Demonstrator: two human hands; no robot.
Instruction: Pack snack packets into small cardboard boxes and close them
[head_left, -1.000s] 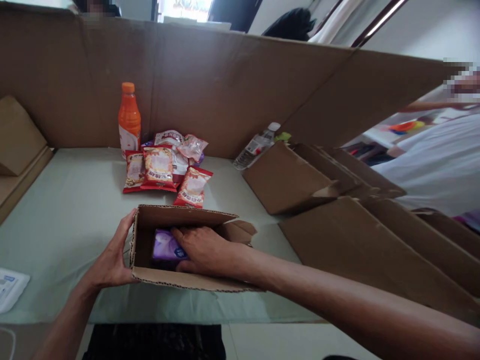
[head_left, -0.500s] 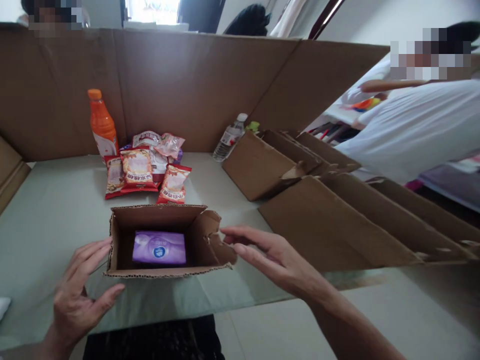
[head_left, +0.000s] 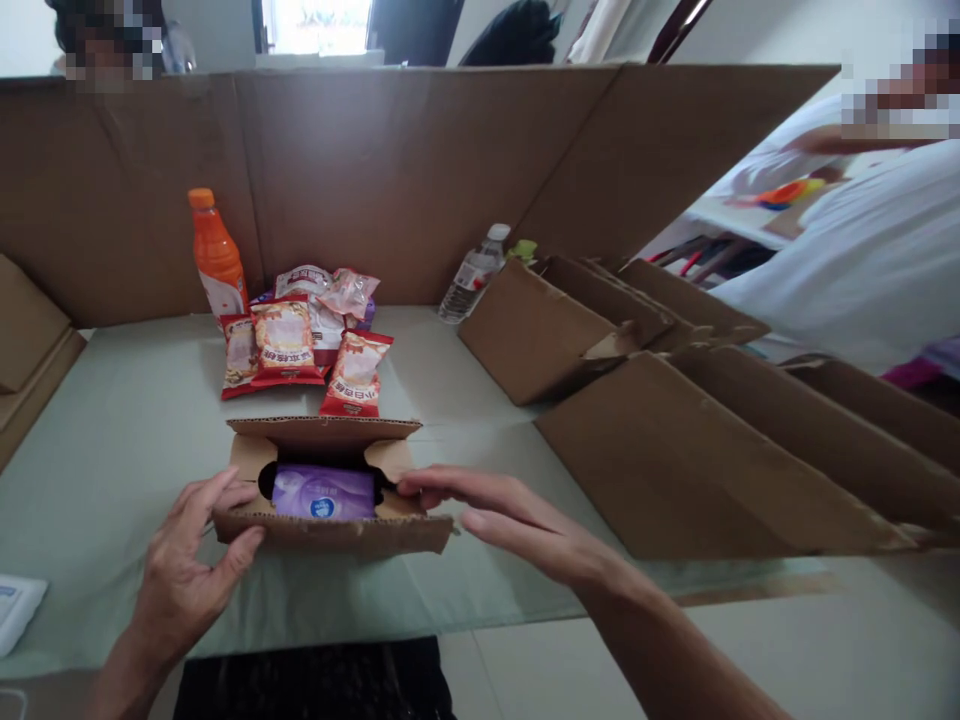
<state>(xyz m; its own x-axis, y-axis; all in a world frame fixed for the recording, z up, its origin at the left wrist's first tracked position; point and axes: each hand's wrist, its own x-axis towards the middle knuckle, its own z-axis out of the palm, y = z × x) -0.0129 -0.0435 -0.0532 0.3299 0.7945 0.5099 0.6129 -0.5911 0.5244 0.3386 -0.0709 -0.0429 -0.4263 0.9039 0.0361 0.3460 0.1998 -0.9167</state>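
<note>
Fingers of the left hand (head_left: 176,560) are spread, thumb apart, at the left end of a cardboard carton (head_left: 337,538); those of the right hand (head_left: 536,525) are loosely stretched against its right end, neither closed around anything. A cardboard partition (head_left: 390,170) stands at the back of the green-covered table (head_left: 450,400). Between the hands sits the carton, end flaps (head_left: 388,460) folded inward, a purple tissue pack (head_left: 322,490) inside. Farther back are an orange drink bottle (head_left: 217,250), a clear water bottle (head_left: 472,280) and red snack packets (head_left: 285,340).
</note>
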